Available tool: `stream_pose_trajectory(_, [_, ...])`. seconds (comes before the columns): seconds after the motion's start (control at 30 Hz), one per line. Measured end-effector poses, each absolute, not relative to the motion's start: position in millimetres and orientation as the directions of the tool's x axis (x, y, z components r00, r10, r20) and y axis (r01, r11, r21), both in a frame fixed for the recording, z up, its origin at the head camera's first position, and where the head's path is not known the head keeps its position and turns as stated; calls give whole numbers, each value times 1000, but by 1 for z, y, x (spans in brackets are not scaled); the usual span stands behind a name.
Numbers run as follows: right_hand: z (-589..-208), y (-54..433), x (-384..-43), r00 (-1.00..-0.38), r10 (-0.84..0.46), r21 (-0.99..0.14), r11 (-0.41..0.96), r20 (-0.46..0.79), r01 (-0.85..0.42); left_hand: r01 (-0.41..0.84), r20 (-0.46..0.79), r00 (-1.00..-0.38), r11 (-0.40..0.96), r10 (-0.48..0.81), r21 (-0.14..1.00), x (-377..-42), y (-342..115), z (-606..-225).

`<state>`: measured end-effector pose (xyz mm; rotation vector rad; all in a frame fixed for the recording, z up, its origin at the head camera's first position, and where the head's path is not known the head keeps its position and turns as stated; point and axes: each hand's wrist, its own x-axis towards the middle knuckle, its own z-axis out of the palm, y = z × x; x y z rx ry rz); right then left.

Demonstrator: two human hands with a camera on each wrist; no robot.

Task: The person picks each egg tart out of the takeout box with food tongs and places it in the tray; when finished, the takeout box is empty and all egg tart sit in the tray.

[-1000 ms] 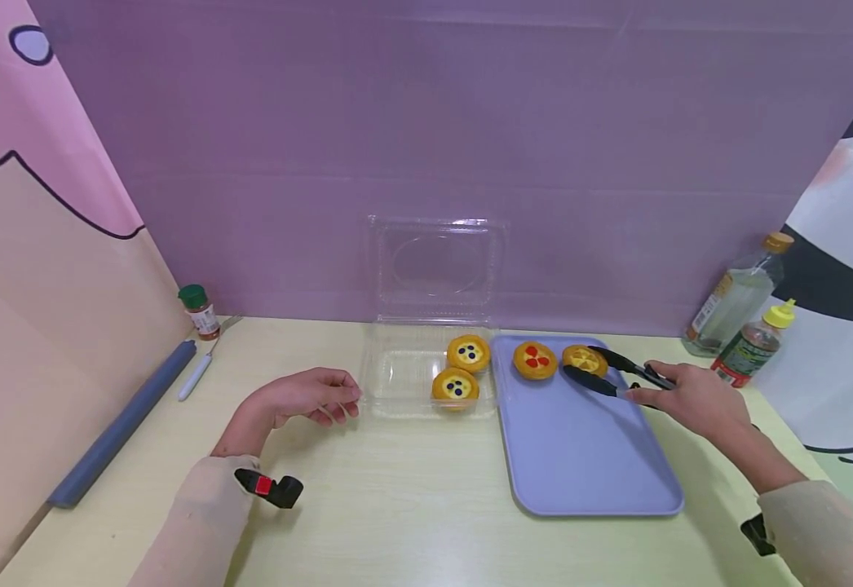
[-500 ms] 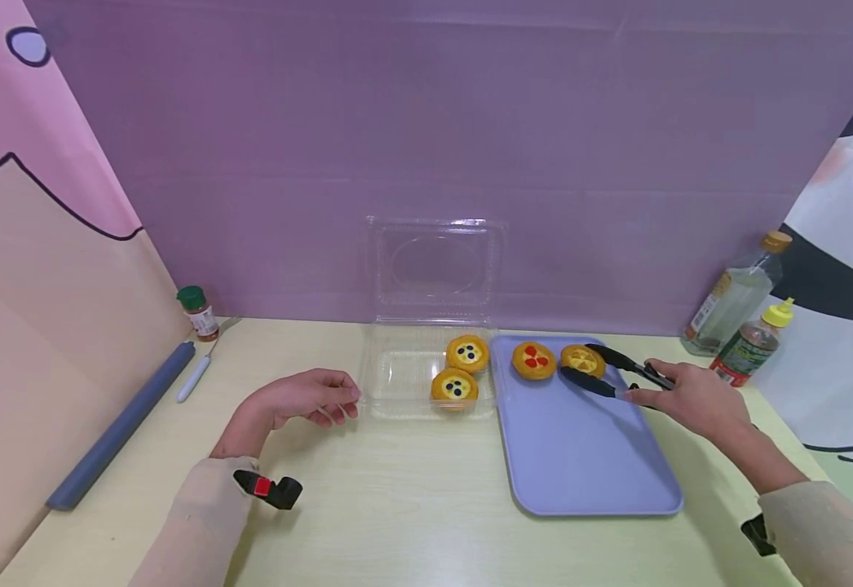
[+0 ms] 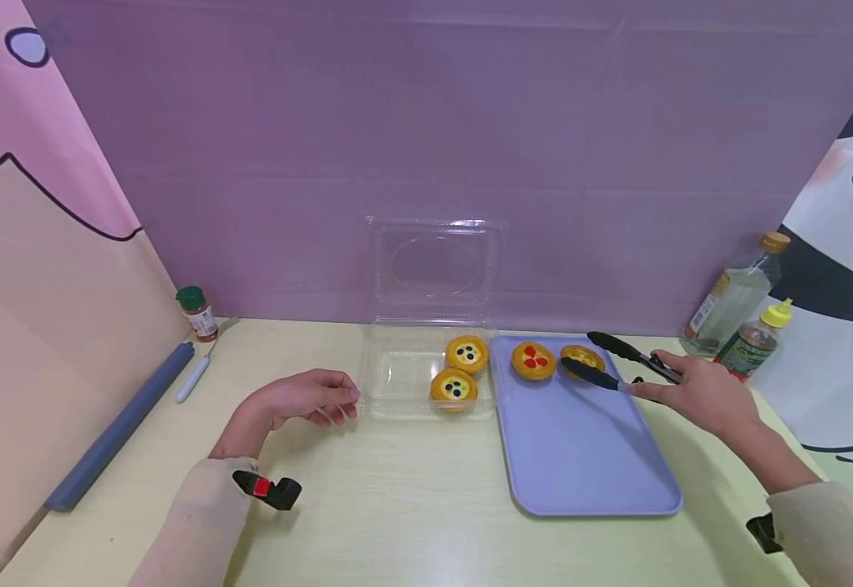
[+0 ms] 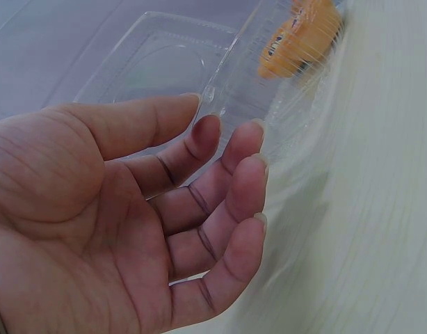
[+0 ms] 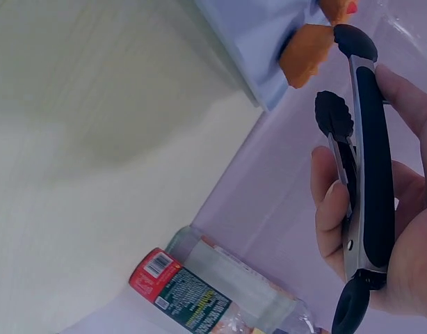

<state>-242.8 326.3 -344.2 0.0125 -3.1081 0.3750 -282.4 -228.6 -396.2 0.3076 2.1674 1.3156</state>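
Observation:
My right hand [image 3: 701, 395] grips black-tipped tongs [image 5: 370, 167], thumb on one arm and fingers round the other. The tongs' arms stand apart, with nothing between their tips. In the head view one tip overlaps a yellow-topped tart [image 3: 579, 355] on the lavender tray [image 3: 588, 456]. Left of that tart sits a red-topped tart [image 3: 533, 361]. My left hand [image 3: 312, 399] has loosely curled fingers and holds nothing, fingertips close by the left edge of a clear plastic clamshell box [image 3: 404, 375]. Two tarts with dark blue dots, a rear one [image 3: 466, 354] and a front one [image 3: 454, 389], lie in its right half.
The box's raised lid [image 3: 437, 265] leans towards the purple backdrop. Behind my right hand stand a clear bottle [image 3: 735, 297] and a yellow-capped bottle [image 3: 753, 342]. At left are a green-lidded jar [image 3: 197, 314], a white-handled fork [image 3: 193, 379] and a blue-grey roll [image 3: 121, 432].
My right hand has shifted slightly right and up with the tongs, whose tips have spread and come off the yellow-topped tart. That tart stays on the tray. My left hand holds still.

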Motion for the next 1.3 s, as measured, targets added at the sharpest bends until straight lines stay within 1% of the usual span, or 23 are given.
stream_pose_trajectory(0.2, [-333, 320, -241, -1000, -11, -220, 975, 26, -16, -90, -351, -808, 488, 474, 868, -282, -230, -395])
stream_pose_trajectory(0.47, [-325, 302, -233, -997, -36, -228, 972, 73, -52, -95, -353, -808, 487, 471, 868, -282, -230, -398])
stream_pose_trajectory(0.63, [-321, 279, -226, -987, -92, -199, 973, 135, -118, -99, -354, -809, 485, 469, 869, -283, -231, -398])
stream_pose_trajectory(0.8, [-319, 257, -223, -954, -172, -163, 963, 244, -216, -92, -351, -809, 487, 472, 869, -283, -231, -397])
stream_pose_trajectory(0.87, [-320, 250, -223, -944, -192, -161, 957, 267, -240, -95, -353, -809, 490, 469, 867, -284, -230, -398])
stream_pose_trajectory(1.1, [-326, 230, -227, -940, -238, -160, 946, 244, -281, -88, -350, -806, 487, 477, 869, -282, -228, -397])
stream_pose_trajectory(1.3, [-327, 213, -234, -934, -293, -104, 942, 203, -318, -86, -349, -805, 488, 480, 869, -281, -228, -396])
